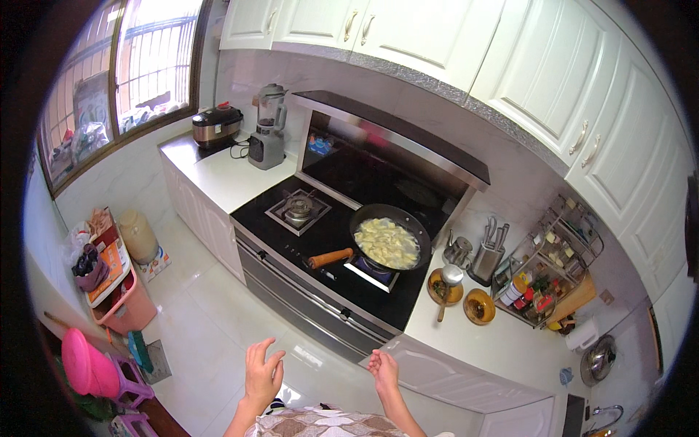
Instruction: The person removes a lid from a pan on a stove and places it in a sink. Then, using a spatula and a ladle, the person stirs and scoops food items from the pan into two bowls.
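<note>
My left hand [263,371] is raised in front of my body, thumb and fingers apart, with nothing in it. To its right my right hand [384,370] is also in the air, fingers curled loosely; no object shows in it. Ahead of both, a black frying pan [421,229] with a wooden handle [331,258] sits on the right burner, the handle pointing left. Pale yellow dumplings [386,243] in bubbling liquid fill the pan. Two amber bowls stand right of the stove: one [434,292] bears a ladle [452,275], the other [480,307] holds dark sauce.
The left burner [298,209] bears no pan. A rice cooker [217,127] and a blender [267,128] stand on the left counter. At the right are a kettle [457,251], a knife block [486,263] and a spice rack [546,273]. A pink bin [128,308] and stools [131,382] stand on the floor, left.
</note>
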{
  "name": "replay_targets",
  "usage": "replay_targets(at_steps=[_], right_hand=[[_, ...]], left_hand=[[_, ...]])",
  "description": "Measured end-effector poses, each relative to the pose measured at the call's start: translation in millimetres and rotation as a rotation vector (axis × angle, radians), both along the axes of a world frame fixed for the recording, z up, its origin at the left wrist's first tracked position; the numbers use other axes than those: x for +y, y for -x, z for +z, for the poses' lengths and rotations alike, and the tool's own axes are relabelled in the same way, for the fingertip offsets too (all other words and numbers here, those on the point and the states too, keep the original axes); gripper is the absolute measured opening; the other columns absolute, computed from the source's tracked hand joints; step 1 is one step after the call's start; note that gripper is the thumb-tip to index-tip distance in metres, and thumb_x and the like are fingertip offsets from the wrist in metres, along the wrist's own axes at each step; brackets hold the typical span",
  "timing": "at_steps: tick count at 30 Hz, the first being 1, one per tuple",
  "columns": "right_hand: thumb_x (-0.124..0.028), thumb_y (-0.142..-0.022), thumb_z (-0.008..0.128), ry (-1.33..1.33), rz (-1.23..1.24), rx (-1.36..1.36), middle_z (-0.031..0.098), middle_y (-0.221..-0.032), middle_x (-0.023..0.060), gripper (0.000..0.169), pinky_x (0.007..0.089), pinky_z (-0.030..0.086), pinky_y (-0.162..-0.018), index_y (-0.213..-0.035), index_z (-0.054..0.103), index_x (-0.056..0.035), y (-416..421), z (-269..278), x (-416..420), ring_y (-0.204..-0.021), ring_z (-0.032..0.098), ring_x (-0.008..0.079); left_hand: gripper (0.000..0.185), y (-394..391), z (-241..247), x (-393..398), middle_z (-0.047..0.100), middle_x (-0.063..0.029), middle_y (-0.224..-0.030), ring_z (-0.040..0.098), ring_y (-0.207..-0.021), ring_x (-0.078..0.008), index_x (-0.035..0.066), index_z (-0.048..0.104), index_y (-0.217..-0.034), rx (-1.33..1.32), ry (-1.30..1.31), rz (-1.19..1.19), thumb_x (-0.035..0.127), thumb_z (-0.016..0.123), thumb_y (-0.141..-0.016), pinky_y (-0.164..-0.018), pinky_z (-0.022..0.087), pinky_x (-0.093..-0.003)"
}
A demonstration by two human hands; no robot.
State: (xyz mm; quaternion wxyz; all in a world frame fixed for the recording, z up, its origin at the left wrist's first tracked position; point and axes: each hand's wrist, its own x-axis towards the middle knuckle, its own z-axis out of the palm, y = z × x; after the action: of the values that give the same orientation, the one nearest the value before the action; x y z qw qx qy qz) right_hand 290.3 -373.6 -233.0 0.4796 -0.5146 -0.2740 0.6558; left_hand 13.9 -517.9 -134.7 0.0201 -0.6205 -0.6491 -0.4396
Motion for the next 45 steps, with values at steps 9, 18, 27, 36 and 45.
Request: replay_targets(at_steps=[9, 18, 27, 36, 45], right_hand=[[-0.019, -0.100, 0.048, -0.009, -0.003, -0.008, 0.061, -0.079, 0.0025, 0.022, 0.0262, 0.052, -0.060, -0.103, 0.063, -0.0025, 5, -3, 2, -0.065, 0.058, 0.0110], [-0.019, -0.091, 0.061, 0.050, -0.007, 0.040, 0.056, -0.068, -0.0014, 0.010, 0.0275, 0.049, -0.057, -0.093, 0.063, -0.0094, -5, -17, 5, -0.060, 0.055, 0.0112], [-0.023, -0.092, 0.063, 0.056, 0.062, 0.059, 0.061, -0.077, 0.0005, 0.017, 0.0275, 0.047, -0.060, -0.101, 0.067, -0.0102, 13, -15, 9, -0.067, 0.057, 0.0135], [-0.023, -0.092, 0.063, 0.050, 0.122, 0.017, 0.061, -0.080, 0.0009, 0.017, 0.0274, 0.047, -0.061, -0.104, 0.066, -0.0117, 17, -22, 16, -0.069, 0.057, 0.0137], [-0.022, -0.093, 0.060, 0.075, 0.126, 0.027, 0.061, -0.082, 0.0008, 0.017, 0.0268, 0.049, -0.061, -0.106, 0.065, -0.0112, 17, -25, 11, -0.070, 0.057, 0.0130]], left_hand=[[0.023, 3, 0, -2, 0.056, -0.0197, -0.121, 0.053, -0.106, -0.0382, 0.002, 0.067, -0.097, 0.009, 0.000, 0.026, -0.002, 0.065, -0.074, -0.092, 0.042, -0.0470], [0.022, 7, -9, -8, 0.057, -0.0176, -0.121, 0.055, -0.107, -0.0364, 0.005, 0.066, -0.100, 0.046, -0.004, 0.008, 0.005, 0.066, -0.078, -0.094, 0.043, -0.0477], [0.022, 12, -15, -23, 0.055, -0.0164, -0.125, 0.054, -0.109, -0.0361, 0.007, 0.067, -0.105, 0.078, 0.006, 0.060, 0.007, 0.064, -0.083, -0.097, 0.043, -0.0467], [0.022, 12, -13, -29, 0.053, -0.0167, -0.127, 0.053, -0.110, -0.0352, 0.004, 0.065, -0.105, 0.054, 0.002, 0.095, 0.007, 0.063, -0.083, -0.098, 0.042, -0.0468], [0.023, 11, -17, -35, 0.053, -0.0167, -0.127, 0.052, -0.111, -0.0378, 0.004, 0.065, -0.105, 0.031, 0.022, 0.117, 0.007, 0.063, -0.083, -0.098, 0.042, -0.0475]])
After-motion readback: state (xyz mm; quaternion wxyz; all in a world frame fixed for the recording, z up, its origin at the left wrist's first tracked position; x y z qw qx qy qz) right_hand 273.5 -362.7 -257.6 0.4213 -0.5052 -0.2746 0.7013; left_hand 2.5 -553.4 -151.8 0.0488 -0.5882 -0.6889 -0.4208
